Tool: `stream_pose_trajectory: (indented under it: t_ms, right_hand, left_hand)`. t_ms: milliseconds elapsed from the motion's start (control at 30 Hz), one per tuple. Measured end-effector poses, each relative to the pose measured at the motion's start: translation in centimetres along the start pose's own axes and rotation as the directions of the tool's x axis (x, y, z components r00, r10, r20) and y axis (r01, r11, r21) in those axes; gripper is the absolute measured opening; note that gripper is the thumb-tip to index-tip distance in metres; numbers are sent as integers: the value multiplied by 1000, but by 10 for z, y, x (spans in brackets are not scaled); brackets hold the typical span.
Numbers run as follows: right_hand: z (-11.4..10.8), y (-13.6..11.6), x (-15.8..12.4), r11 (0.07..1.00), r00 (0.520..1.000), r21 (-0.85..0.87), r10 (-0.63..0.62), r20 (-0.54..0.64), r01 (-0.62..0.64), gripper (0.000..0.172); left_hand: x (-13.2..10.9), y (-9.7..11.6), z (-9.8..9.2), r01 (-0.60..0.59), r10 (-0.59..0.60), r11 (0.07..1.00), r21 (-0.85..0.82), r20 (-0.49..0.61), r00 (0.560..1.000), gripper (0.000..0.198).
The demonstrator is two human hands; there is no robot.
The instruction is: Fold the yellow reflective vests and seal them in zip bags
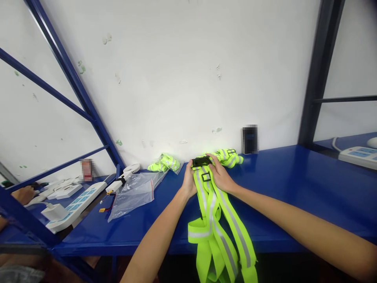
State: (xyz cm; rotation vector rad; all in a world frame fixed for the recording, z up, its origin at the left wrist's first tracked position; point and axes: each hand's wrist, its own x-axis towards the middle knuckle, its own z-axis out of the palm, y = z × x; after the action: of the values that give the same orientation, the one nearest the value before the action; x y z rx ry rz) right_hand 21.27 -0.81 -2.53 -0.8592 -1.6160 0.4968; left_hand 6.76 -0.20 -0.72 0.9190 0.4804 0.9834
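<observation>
Both hands grip one neon-yellow reflective strap vest point(228, 220) by its black plastic buckle point(201, 161). My left hand point(190, 179) closes on the buckle's left end, and my right hand point(220, 173) on its right end. Below the buckle, a black slider point(206, 177) sits on the webbing. Grey-striped straps hang in loops over the front edge of the blue table. Just behind my hands lies a bunched yellow strap bundle point(232, 158); whether it joins the held straps is hidden.
Another yellow bundle point(164, 162) lies by the wall. Left of it are clear zip bags point(132, 194), a small white fan point(131, 169) and a wired connector point(103, 210). A power strip point(76, 208) crosses behind the blue frame post point(26, 220). Another person's hand point(23, 194) shows far left. A dark box point(250, 139) stands against the wall.
</observation>
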Motion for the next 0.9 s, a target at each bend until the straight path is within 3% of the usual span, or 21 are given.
stream_pose_trajectory:
  t_ms: [200,400,500,600,667,800,900]
  right_hand:
    - [-10,1,1,939,983,-291,-182,23,181,40]
    - [-16,7,2,862,986,-479,-160,49,164,44]
    - [-16,9,2,841,976,-494,-198,95,219,46]
    - [-16,10,2,830,964,-490,-231,129,265,50]
    - [-17,10,2,821,961,-500,-236,143,276,51]
    - [-21,11,4,806,956,-515,-224,190,291,52]
    - [-22,11,5,808,955,-512,-218,200,291,51]
  left_hand:
    - [-3,4,8,17,-17,1000,-11,24,1000,60]
    - [-2,16,2,34,-34,999,28,26,999,47]
    - [-2,21,-6,48,-50,998,47,30,998,44]
    - [-3,22,-10,135,-139,986,96,32,990,46]
    - [-2,20,-11,171,-172,970,172,-12,985,46]
    - [0,16,-14,164,-123,935,314,-147,982,41]
    - [0,16,-12,153,-106,939,309,-164,981,39]
